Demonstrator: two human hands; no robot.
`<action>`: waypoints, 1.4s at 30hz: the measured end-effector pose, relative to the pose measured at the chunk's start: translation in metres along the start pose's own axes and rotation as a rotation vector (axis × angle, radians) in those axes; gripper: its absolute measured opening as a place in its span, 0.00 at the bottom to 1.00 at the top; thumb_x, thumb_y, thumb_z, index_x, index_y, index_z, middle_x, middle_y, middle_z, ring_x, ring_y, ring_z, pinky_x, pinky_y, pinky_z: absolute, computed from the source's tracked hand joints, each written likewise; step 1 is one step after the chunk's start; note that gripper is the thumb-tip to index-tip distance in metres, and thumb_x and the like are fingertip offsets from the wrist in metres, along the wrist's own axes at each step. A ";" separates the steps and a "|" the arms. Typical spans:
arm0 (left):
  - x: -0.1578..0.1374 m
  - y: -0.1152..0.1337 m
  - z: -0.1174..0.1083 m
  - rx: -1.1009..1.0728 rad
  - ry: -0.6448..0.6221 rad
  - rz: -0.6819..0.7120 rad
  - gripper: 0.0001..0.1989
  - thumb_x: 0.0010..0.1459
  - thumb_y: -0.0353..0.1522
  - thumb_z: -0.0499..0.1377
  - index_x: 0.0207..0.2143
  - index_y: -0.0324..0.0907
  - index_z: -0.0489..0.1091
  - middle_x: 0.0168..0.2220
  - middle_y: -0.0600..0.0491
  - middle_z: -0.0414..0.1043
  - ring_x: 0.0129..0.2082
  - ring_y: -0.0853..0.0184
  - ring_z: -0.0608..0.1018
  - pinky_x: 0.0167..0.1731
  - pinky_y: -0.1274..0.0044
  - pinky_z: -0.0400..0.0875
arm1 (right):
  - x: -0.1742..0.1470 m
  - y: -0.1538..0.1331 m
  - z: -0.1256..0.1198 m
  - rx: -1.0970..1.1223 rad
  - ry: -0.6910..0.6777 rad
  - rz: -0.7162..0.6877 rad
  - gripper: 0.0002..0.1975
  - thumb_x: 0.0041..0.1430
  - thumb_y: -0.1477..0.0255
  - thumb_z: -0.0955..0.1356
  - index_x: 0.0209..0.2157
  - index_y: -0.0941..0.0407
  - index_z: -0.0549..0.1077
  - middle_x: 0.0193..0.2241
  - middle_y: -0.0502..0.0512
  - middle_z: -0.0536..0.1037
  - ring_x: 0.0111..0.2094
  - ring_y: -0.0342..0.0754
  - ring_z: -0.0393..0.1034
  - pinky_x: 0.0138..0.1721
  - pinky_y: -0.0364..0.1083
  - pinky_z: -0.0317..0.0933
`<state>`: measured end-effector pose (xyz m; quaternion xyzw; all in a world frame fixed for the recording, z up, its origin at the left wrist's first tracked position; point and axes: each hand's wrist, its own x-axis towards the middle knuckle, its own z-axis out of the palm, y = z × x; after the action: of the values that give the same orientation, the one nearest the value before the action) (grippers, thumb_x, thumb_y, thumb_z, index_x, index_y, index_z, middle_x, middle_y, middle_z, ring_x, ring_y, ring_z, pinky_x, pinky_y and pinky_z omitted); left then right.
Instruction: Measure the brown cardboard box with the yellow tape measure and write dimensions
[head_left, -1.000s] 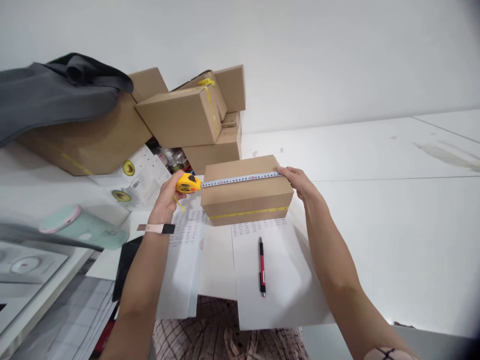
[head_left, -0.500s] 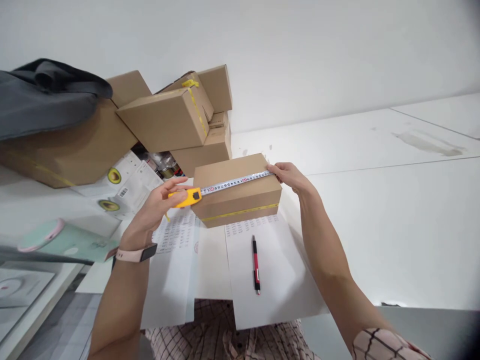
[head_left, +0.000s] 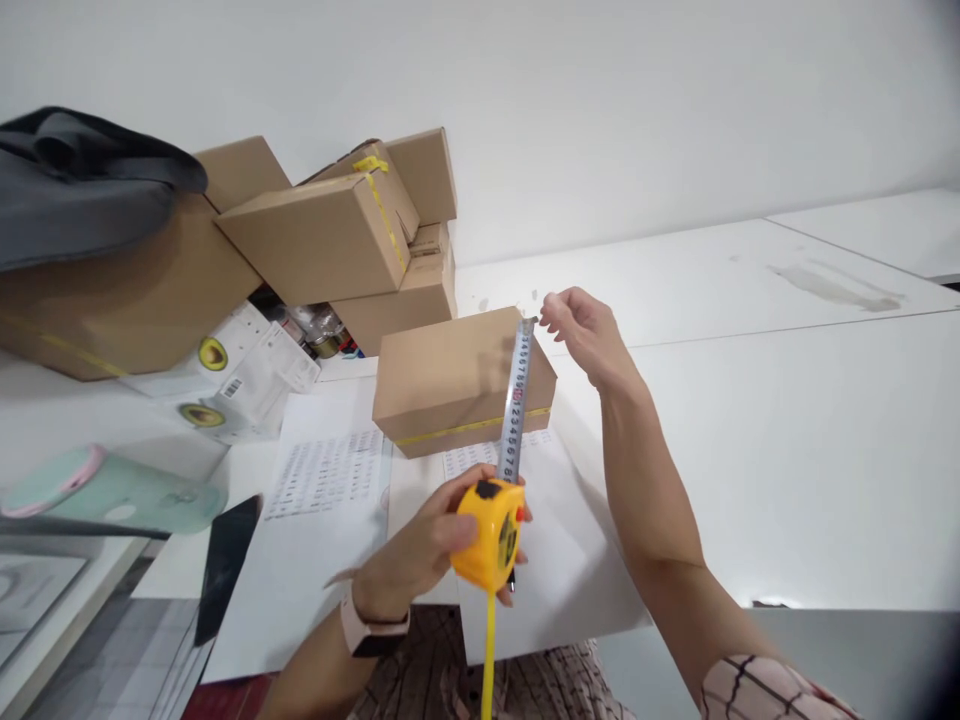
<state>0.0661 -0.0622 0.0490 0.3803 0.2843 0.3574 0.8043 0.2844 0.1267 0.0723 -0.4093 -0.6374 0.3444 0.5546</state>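
Observation:
My left hand (head_left: pixel 420 550) is closed around the yellow case of a tape measure (head_left: pixel 487 545), held in front of a closed cardboard box (head_left: pixel 442 370). From the case the metal blade (head_left: pixel 514 410) runs away from me across the box's right part, its tip by the far right corner. My right hand (head_left: pixel 585 335) has its fingers curled together right beside that tip; whether they grip it I cannot make out. A yellow strap hangs from the case. The pen (head_left: pixel 512 582) is mostly hidden behind my left hand.
Printed sheets (head_left: pixel 300 560) lie under and left of the box. Stacked cartons (head_left: pixel 315 240), a dark grey bag (head_left: pixel 82 200) and white boxes with avocado pictures (head_left: pixel 247 375) stand at the back left. A mint-green container (head_left: pixel 142 490) and a dark flat object (head_left: pixel 225 565) are nearer left.
My left hand has swung the tape case from the box's left end to its near side. The blade now crosses the box's short way. My right hand rose slightly at the corner.

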 end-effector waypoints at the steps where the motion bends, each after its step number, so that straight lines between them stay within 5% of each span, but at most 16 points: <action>1: 0.004 0.003 0.004 -0.038 0.045 0.042 0.27 0.51 0.47 0.69 0.49 0.44 0.70 0.46 0.47 0.71 0.35 0.60 0.79 0.25 0.70 0.80 | 0.001 0.001 0.001 -0.001 0.042 0.007 0.24 0.63 0.46 0.65 0.30 0.54 0.68 0.31 0.53 0.73 0.35 0.45 0.66 0.37 0.46 0.60; 11: 0.056 0.053 -0.010 -0.071 0.400 0.242 0.21 0.57 0.47 0.62 0.42 0.39 0.72 0.39 0.46 0.77 0.31 0.61 0.80 0.25 0.72 0.77 | 0.000 0.008 0.018 -0.064 -0.015 0.070 0.20 0.62 0.52 0.65 0.30 0.54 0.70 0.34 0.54 0.76 0.38 0.47 0.67 0.41 0.46 0.62; 18: 0.057 0.047 -0.017 -0.134 0.404 0.174 0.19 0.59 0.46 0.61 0.40 0.38 0.72 0.36 0.47 0.77 0.29 0.63 0.81 0.24 0.73 0.78 | -0.001 0.016 0.031 -0.216 -0.220 0.048 0.16 0.64 0.57 0.64 0.33 0.54 0.72 0.32 0.53 0.75 0.33 0.47 0.65 0.37 0.46 0.59; 23: 0.056 0.043 -0.017 -0.166 0.378 0.173 0.19 0.57 0.46 0.63 0.39 0.38 0.73 0.34 0.48 0.76 0.28 0.62 0.81 0.24 0.72 0.79 | 0.028 0.019 0.041 -0.468 -0.463 -0.157 0.19 0.68 0.65 0.59 0.48 0.57 0.77 0.49 0.62 0.78 0.49 0.55 0.69 0.53 0.52 0.61; 27: 0.055 0.040 -0.017 -0.176 0.374 0.191 0.19 0.57 0.46 0.63 0.39 0.39 0.74 0.35 0.49 0.76 0.29 0.63 0.80 0.25 0.73 0.78 | 0.061 0.017 0.065 -0.666 -0.627 -0.210 0.26 0.70 0.64 0.55 0.62 0.55 0.70 0.61 0.62 0.72 0.58 0.62 0.63 0.62 0.60 0.55; 33: 0.054 0.038 -0.019 -0.168 0.357 0.210 0.19 0.57 0.46 0.63 0.39 0.38 0.74 0.36 0.48 0.76 0.30 0.63 0.80 0.25 0.73 0.79 | 0.085 0.026 0.095 -0.765 -0.656 -0.112 0.31 0.71 0.52 0.50 0.66 0.46 0.66 0.69 0.51 0.63 0.64 0.70 0.55 0.62 0.71 0.50; 42: 0.054 0.031 -0.019 -0.127 0.350 0.264 0.23 0.51 0.47 0.68 0.40 0.39 0.74 0.38 0.49 0.75 0.31 0.64 0.80 0.27 0.71 0.81 | 0.085 0.026 0.100 -0.857 -0.677 -0.083 0.37 0.70 0.48 0.45 0.64 0.45 0.68 0.63 0.60 0.69 0.64 0.70 0.55 0.60 0.71 0.51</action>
<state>0.0728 0.0028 0.0533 0.2950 0.3442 0.5374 0.7112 0.1849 0.2159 0.0703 -0.4393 -0.8792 0.1440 0.1152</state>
